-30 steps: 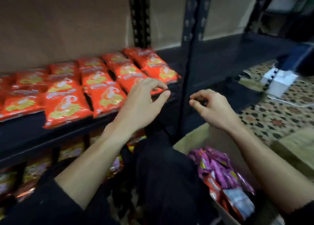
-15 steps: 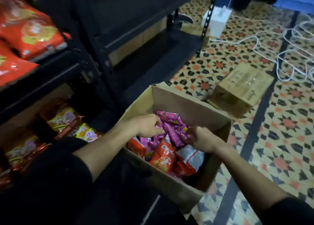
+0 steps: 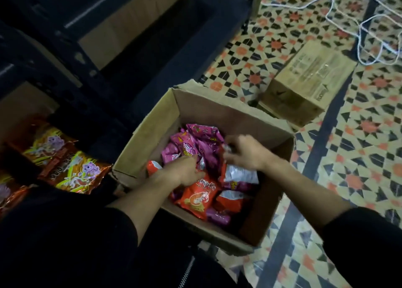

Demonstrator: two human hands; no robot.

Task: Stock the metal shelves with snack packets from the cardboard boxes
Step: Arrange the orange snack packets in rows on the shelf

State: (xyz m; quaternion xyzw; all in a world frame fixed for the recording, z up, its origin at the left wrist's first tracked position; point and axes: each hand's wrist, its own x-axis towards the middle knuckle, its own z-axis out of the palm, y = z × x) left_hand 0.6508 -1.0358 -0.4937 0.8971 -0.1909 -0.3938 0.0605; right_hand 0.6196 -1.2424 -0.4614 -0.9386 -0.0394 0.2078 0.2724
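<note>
An open cardboard box sits on the floor in front of me, holding pink snack packets and red ones. Both hands are inside it. My left hand rests palm down on the pile, fingers curled into the pink packets. My right hand pinches the top edge of a red and white packet. The dark metal shelves stand at the left, with orange and yellow packets on the low shelf.
A second, closed cardboard box lies on the patterned tile floor beyond the open one. White cables are tangled at the top right. The bottom shelf to the right of the upright is bare and dark.
My view dropped from the shelf of red packets to the box. Both hands went down into the box and have shifted among the packets; the right one now pinches a packet.
</note>
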